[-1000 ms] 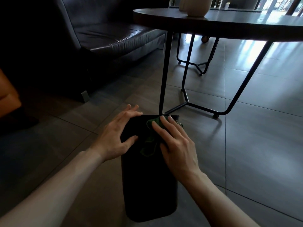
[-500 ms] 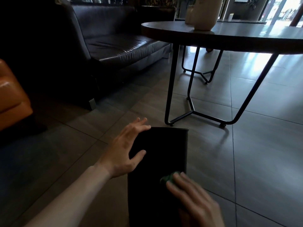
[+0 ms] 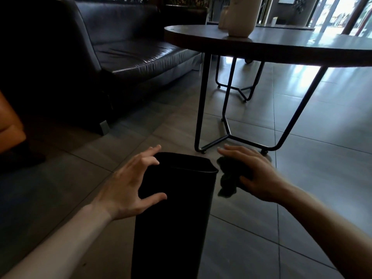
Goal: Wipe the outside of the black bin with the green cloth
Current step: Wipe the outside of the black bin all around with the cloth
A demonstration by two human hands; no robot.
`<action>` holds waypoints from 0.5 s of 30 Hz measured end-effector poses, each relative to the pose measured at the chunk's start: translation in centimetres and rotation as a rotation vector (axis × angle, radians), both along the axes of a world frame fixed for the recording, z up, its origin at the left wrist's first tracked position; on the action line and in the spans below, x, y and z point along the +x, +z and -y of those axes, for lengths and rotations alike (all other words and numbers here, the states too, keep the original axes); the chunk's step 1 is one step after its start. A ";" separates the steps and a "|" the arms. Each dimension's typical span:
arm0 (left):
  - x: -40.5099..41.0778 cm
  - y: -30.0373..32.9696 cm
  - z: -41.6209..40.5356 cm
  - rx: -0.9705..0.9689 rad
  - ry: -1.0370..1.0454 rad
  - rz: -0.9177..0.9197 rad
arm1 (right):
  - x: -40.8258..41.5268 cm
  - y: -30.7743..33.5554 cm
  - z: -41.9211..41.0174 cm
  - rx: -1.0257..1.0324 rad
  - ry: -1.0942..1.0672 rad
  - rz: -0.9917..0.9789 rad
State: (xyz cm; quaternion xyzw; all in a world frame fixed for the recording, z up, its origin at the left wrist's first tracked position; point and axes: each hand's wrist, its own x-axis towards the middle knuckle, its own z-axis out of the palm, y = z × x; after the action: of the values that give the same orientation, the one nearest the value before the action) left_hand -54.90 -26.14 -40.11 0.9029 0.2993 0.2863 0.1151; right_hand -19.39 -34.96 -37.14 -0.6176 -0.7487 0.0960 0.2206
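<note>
The black bin (image 3: pixel 171 222) lies tilted on the tiled floor in the lower middle, its open rim pointing away from me. My left hand (image 3: pixel 128 186) rests spread on the bin's left side near the rim, fingers apart. To the right of the rim, my right hand (image 3: pixel 253 174) holds the cloth (image 3: pixel 228 178), which looks dark here and hangs bunched under the palm. The cloth is off the bin, just beside its right edge.
A round dark table (image 3: pixel 281 49) on thin black metal legs (image 3: pixel 201 109) stands just beyond the bin, with a pale vase (image 3: pixel 241 17) on it. A black leather sofa (image 3: pixel 128 55) fills the left. An orange seat (image 3: pixel 10 127) sits at the far left edge.
My right hand has swept the cloth from low on the bin's top face up and off to the right of the rim. My left hand stayed on the bin's left side.
</note>
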 end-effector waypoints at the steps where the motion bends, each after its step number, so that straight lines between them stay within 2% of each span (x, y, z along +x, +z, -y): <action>1: -0.3 0.2 -0.1 0.008 -0.019 -0.025 | -0.5 -0.2 -0.4 -0.028 0.026 0.058; 3: -0.8 0.4 -0.2 0.022 -0.039 -0.068 | -1.5 -0.7 -1.0 -0.078 0.070 0.134; 7: -2.1 0.5 -0.2 0.030 -0.024 -0.105 | -3.1 -1.2 -1.2 -0.122 0.133 0.153; 12: -1.9 0.8 0.1 0.103 -0.043 -0.172 | -4.0 -0.8 -0.1 -0.086 0.124 0.229; 15: -0.6 1.6 0.1 0.133 -0.052 -0.127 | -4.6 0.2 1.1 -0.063 0.111 0.239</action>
State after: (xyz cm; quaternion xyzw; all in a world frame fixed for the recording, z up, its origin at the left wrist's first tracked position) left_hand -55.52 -26.28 -38.53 0.9324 0.2626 0.2445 0.0429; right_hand -24.03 -36.08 -36.98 -0.5888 -0.7995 0.0570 0.1047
